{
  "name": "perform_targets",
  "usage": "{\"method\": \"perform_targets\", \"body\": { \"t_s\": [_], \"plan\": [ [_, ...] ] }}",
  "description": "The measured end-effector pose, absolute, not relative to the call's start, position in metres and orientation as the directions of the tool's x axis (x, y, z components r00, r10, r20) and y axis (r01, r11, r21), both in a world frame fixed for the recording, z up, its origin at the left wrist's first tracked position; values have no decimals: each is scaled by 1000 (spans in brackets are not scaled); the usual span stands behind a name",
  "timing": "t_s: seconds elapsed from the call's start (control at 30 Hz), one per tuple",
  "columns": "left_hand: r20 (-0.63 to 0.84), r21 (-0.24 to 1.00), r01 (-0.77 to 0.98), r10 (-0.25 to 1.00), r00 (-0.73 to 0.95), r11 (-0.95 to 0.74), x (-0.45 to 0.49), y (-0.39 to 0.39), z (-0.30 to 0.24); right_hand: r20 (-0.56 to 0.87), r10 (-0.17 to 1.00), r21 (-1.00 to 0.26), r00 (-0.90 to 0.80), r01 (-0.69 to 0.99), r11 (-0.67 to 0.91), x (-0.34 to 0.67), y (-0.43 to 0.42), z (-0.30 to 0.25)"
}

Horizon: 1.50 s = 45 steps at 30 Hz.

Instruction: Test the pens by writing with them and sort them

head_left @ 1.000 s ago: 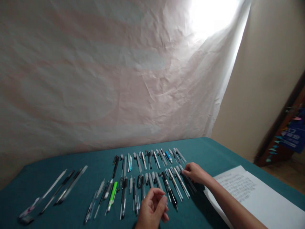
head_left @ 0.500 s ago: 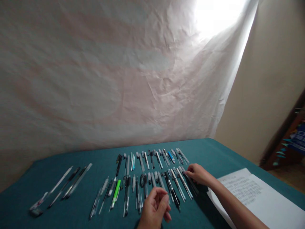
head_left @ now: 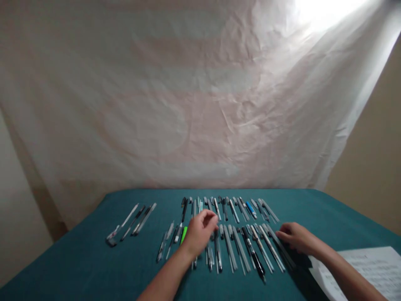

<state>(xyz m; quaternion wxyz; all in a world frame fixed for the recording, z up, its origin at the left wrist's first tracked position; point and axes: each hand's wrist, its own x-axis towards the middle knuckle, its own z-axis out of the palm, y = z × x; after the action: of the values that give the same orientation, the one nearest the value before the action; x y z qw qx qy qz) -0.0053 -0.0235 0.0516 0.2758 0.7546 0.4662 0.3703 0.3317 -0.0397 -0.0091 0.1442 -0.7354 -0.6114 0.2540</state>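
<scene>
My left hand [head_left: 202,232] hovers over the middle of the pens, its fingers curled in and nothing visible in them. It hides part of both rows. At the right end of the front row, my right hand [head_left: 294,238] has its bent fingertips on a clear pen [head_left: 285,251], which lies slanted on the cloth. Beside that pen are several whitish and clear pens and a black pen [head_left: 255,259]. Left of my left hand, a green marker [head_left: 184,234] is partly covered. A blue pen [head_left: 251,210] lies in the back row, among pens and caps.
Dark green cloth [head_left: 78,259] covers the table. Some pens [head_left: 145,219] lie apart on the left, beside a whitish stick-like item with a dark end [head_left: 111,240]. Written paper sheets [head_left: 366,267] rest at the right, under my right forearm. A pale sheet [head_left: 200,104] hangs behind.
The view has swung left, so the table appears shifted right. My left hand has reached forward over the pens, fingers still curled. My right hand stays at the end pen.
</scene>
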Motion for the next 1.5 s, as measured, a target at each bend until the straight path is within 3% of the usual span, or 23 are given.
{"method": "perform_targets", "body": {
  "t_s": [0.23,0.47,0.63,0.87,1.03,1.17,1.2,1.23,1.3,1.4,1.5],
  "plan": [
    [301,428,897,953,-25,-111,-129,48,44,-147,982,-453,115,875,-170,355,-41,-5],
    [275,178,975,944,-181,135,-177,55,29,-116,988,-361,104,922,-139,372,-60,-19],
    [289,213,966,934,-208,149,-172,52,28,-98,990,-327,96,937,-124,372,-80,-29],
    [318,435,900,939,-132,-21,-151,57,42,-233,962,-461,145,854,-240,352,-102,-12],
    [325,672,703,946,3,-233,-89,39,47,-238,967,-424,87,887,-184,347,-108,1],
    [270,804,489,941,204,-337,-17,-11,49,-227,972,-338,64,931,-140,344,-111,13],
    [247,844,420,937,247,-333,0,-25,49,-206,977,-303,64,945,-126,342,-112,18],
    [167,941,238,941,294,-241,16,-37,50,-165,984,-274,67,955,-111,338,-112,24],
    [8,1000,-27,928,373,2,43,-58,49,-44,996,-280,80,956,-90,327,-112,39],
    [-148,938,-232,901,408,259,69,-78,43,70,997,-528,28,849,13,294,-108,63],
    [-182,860,-356,872,454,365,82,-86,34,-31,996,-845,-79,535,16,251,-100,71]
  ]
}}
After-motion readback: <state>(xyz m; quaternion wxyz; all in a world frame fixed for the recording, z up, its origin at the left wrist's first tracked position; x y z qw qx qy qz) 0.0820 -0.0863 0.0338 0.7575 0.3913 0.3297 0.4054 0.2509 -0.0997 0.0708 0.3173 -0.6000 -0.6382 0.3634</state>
